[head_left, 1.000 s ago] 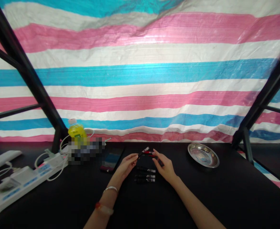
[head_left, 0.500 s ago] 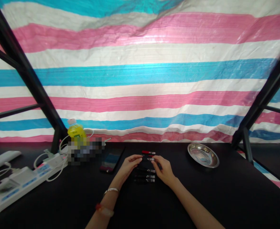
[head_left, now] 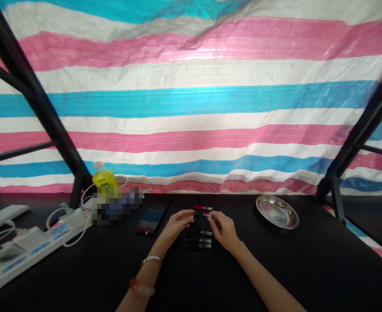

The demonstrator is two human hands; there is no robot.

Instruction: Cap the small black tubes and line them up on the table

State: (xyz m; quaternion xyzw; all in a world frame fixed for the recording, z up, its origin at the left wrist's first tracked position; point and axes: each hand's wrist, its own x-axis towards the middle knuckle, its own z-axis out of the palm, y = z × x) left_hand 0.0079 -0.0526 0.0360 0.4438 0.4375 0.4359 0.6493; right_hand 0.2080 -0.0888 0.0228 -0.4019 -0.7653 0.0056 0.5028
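Note:
A black marker (head_left: 202, 215) lies level between my two hands, just nearer to me than a red marker (head_left: 203, 208). The fingertips of my left hand (head_left: 177, 225) pinch its left end. At its right end are the thumb and forefinger of my right hand (head_left: 223, 229), closed on it. Part of another red marker shows between the black one and the far red one. Closer to me, several black markers (head_left: 199, 240) lie side by side on the black table (head_left: 191, 281), roughly parallel.
A round metal dish (head_left: 277, 212) sits to the right. On the left are a dark phone (head_left: 151, 219), a yellow bottle (head_left: 105, 180), a blurred patch and a white power strip (head_left: 44, 247) with cables. Black frame bars and a striped sheet stand behind.
The black marker between my hands has moved slightly away from me, closer to the red ones. Both hands have barely shifted.

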